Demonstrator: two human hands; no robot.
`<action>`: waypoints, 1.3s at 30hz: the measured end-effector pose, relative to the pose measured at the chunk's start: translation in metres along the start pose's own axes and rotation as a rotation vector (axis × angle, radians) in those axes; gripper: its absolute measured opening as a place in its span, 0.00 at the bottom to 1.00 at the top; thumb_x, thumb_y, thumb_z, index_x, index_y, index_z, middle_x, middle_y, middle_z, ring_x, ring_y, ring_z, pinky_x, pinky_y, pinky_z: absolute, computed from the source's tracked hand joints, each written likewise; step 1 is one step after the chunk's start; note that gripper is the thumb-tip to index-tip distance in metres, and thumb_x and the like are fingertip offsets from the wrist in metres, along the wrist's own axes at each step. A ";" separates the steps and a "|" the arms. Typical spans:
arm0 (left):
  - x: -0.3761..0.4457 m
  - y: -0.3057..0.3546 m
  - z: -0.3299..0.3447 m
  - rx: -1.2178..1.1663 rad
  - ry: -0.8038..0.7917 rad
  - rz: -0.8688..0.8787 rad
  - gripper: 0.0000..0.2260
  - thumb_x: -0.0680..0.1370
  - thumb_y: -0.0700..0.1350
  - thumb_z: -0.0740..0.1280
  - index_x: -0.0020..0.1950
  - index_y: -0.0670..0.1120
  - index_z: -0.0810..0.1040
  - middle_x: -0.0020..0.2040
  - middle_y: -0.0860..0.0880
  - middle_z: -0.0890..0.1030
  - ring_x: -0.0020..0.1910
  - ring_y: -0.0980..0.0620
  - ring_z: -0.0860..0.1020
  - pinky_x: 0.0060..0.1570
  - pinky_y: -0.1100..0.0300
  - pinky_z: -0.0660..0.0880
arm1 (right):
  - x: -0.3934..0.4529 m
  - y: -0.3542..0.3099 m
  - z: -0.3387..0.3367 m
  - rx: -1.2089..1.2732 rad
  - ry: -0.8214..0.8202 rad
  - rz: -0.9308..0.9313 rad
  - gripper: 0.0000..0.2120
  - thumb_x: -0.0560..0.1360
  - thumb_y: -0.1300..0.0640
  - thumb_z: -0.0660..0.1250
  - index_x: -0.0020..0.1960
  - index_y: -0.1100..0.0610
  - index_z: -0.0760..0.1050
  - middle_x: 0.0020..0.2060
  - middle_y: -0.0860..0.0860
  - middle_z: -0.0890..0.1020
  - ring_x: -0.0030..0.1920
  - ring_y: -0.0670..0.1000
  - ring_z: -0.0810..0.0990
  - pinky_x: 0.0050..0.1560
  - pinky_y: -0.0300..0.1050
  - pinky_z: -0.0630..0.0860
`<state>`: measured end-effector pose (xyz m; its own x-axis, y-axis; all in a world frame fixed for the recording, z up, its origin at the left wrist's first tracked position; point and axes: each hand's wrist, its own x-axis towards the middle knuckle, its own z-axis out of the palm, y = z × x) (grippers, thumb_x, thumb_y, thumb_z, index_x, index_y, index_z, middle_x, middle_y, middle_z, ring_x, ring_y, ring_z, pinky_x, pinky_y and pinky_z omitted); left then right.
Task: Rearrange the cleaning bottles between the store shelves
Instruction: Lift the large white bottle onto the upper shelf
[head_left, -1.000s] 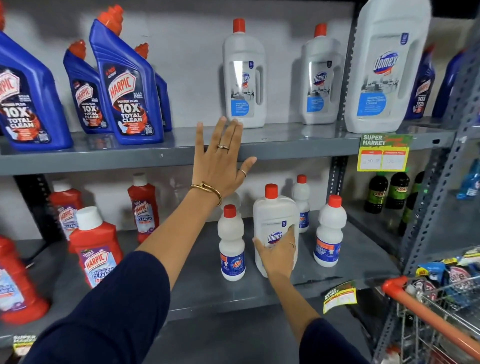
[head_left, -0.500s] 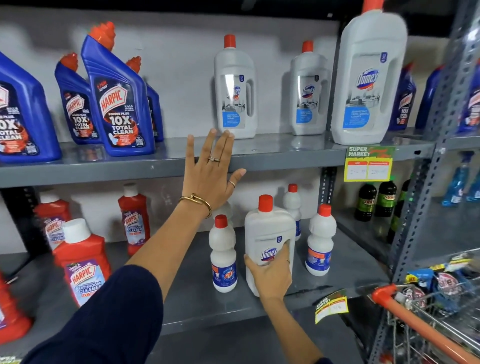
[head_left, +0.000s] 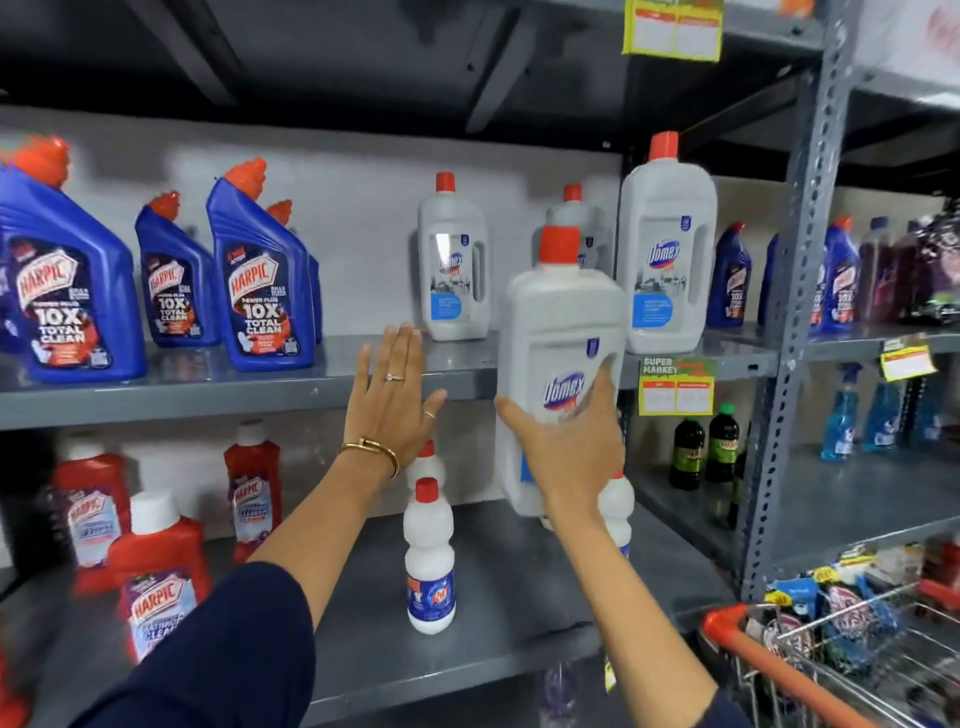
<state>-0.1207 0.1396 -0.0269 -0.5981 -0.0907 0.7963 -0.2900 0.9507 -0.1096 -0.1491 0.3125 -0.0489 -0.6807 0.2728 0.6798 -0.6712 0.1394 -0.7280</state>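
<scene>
one domex bottle (head_left: 558, 332) (raised), right hand (head_left: 569, 447) gripping

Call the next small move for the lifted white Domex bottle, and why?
Probably set it down in the upper grey shelf gap: the right hand holds the white red-capped Domex bottle at shelf height, and the open left hand rests at that bare stretch.

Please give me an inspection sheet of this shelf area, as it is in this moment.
Surface: grey upper shelf, free space beside the left hand.
Job's things: white Domex bottle lifted in the right hand; blue Harpic bottles upright above.
Clutter: small white bottle on the lower shelf.
Grippers: left hand open, flat at the upper shelf edge.
Cables: nothing seen.
Surroundings: shopping trolley at lower right.
</scene>
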 end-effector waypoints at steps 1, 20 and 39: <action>-0.001 -0.002 -0.001 -0.010 0.003 -0.010 0.31 0.78 0.53 0.55 0.72 0.39 0.44 0.75 0.39 0.50 0.74 0.43 0.46 0.70 0.49 0.39 | 0.009 -0.014 0.002 0.006 0.027 -0.020 0.48 0.53 0.37 0.73 0.68 0.48 0.59 0.59 0.49 0.78 0.56 0.52 0.77 0.51 0.42 0.68; -0.009 -0.016 0.004 0.049 0.036 0.002 0.32 0.77 0.58 0.50 0.70 0.40 0.40 0.75 0.41 0.49 0.74 0.43 0.46 0.68 0.51 0.34 | 0.094 -0.077 0.096 -0.010 0.090 -0.108 0.48 0.56 0.44 0.75 0.69 0.59 0.57 0.59 0.57 0.76 0.56 0.60 0.75 0.49 0.54 0.71; -0.011 -0.014 0.002 0.113 0.042 -0.041 0.31 0.75 0.58 0.46 0.69 0.37 0.58 0.70 0.40 0.65 0.69 0.41 0.62 0.69 0.53 0.41 | 0.111 -0.046 0.144 -0.058 -0.048 -0.114 0.44 0.59 0.43 0.75 0.65 0.62 0.59 0.56 0.60 0.75 0.53 0.60 0.76 0.45 0.49 0.74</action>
<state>-0.1113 0.1267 -0.0349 -0.5527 -0.1137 0.8256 -0.3971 0.9069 -0.1409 -0.2365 0.1990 0.0729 -0.6155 0.2064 0.7606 -0.7276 0.2220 -0.6491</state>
